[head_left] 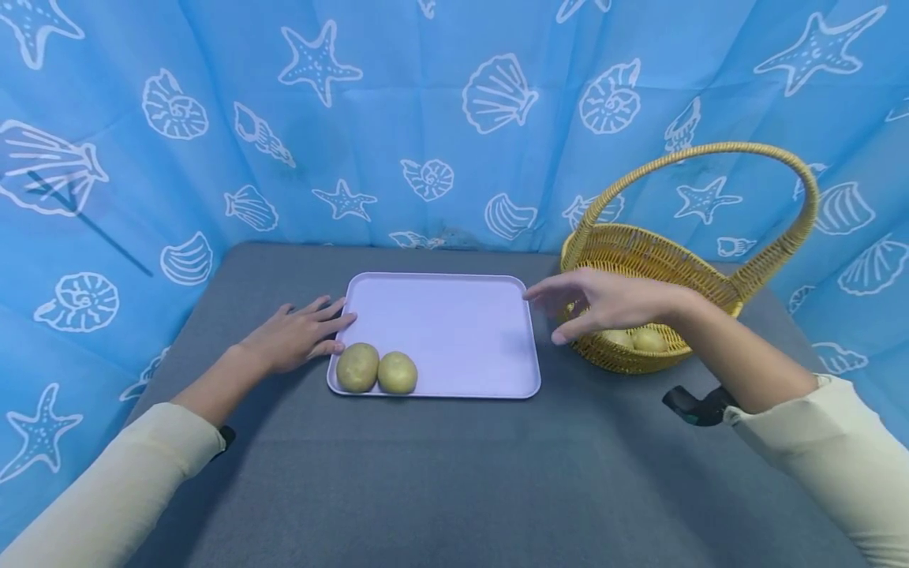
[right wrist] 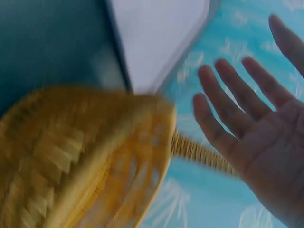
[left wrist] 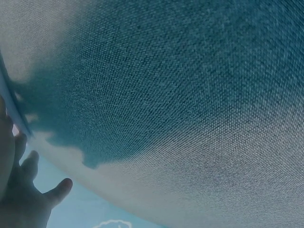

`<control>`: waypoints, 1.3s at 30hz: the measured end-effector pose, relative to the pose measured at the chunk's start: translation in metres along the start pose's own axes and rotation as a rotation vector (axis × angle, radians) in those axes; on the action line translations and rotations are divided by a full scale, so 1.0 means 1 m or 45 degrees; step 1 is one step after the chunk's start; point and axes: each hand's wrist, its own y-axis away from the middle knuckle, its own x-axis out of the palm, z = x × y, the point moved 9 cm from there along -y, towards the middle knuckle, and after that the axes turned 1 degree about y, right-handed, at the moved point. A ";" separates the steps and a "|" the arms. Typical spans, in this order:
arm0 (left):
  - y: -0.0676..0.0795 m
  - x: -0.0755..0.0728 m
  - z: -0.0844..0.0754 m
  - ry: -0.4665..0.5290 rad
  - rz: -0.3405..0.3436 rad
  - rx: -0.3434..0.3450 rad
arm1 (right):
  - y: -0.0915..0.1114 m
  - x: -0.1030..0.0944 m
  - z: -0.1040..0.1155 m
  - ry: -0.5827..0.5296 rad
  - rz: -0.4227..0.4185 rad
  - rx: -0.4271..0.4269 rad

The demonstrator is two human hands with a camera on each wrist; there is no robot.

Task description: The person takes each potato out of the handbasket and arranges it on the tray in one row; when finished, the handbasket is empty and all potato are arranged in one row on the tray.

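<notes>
A pale lilac tray [head_left: 454, 315] lies on the table, and two potatoes sit side by side in its near left corner: a larger potato [head_left: 358, 368] and a smaller potato [head_left: 398, 373]. My left hand [head_left: 294, 338] rests at the tray's left edge with its fingers spread over the rim. Between the tray and the wicker basket [head_left: 632, 364] my right hand [head_left: 596, 301] hovers, fingers extended and nothing in it; the right wrist view shows its bare palm. Inside the basket, potatoes [head_left: 649, 340] show partly below my right forearm, which hides the rest.
The basket's tall arched handle [head_left: 710, 148] rises at the right. Grey cloth covers the table [head_left: 440, 481]. Behind its far edge hangs a blue curtain [head_left: 398, 102] printed with shells and starfish.
</notes>
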 end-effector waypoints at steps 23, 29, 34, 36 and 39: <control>0.001 -0.001 0.000 0.011 0.001 -0.008 | 0.081 -0.032 -0.124 -0.164 0.296 0.418; 0.000 0.000 0.000 0.004 -0.006 -0.003 | 0.080 -0.021 -0.155 -0.202 0.388 0.532; 0.000 0.001 0.000 0.001 -0.002 -0.003 | 0.076 -0.012 -0.172 -0.317 0.418 0.629; 0.000 0.001 0.000 0.003 -0.002 -0.002 | 0.075 -0.011 -0.174 -0.353 0.419 0.644; 0.000 0.000 0.000 0.001 -0.004 0.001 | 0.073 -0.009 -0.175 -0.414 0.418 0.678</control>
